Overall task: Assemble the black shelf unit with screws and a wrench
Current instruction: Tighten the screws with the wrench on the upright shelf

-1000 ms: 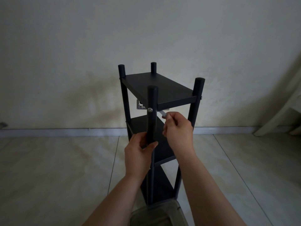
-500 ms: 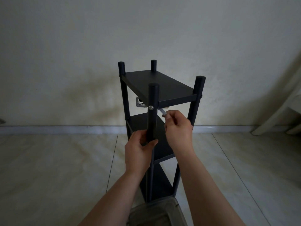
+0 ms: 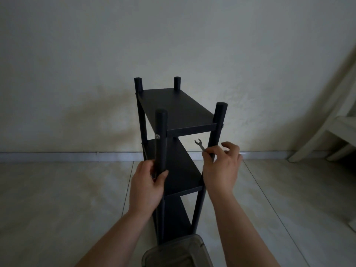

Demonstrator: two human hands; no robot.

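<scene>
The black shelf unit stands upright on the tiled floor in front of the wall, with four round posts and three boards. A silver screw sits in the near left post just under the top board. My left hand grips that near left post below the screw. My right hand pinches a small open-ended wrench by its handle, jaws up, just left of the near right post. The wrench touches nothing on the shelf.
A translucent plastic container sits on the floor at the bottom edge, against the shelf's base. A white chair stands at the right by the wall. A baseboard runs along the wall behind the shelf.
My right hand has pulled the wrench away from the near left post's screw and moved right, toward the near right post. The left hand keeps its grip on the post.
</scene>
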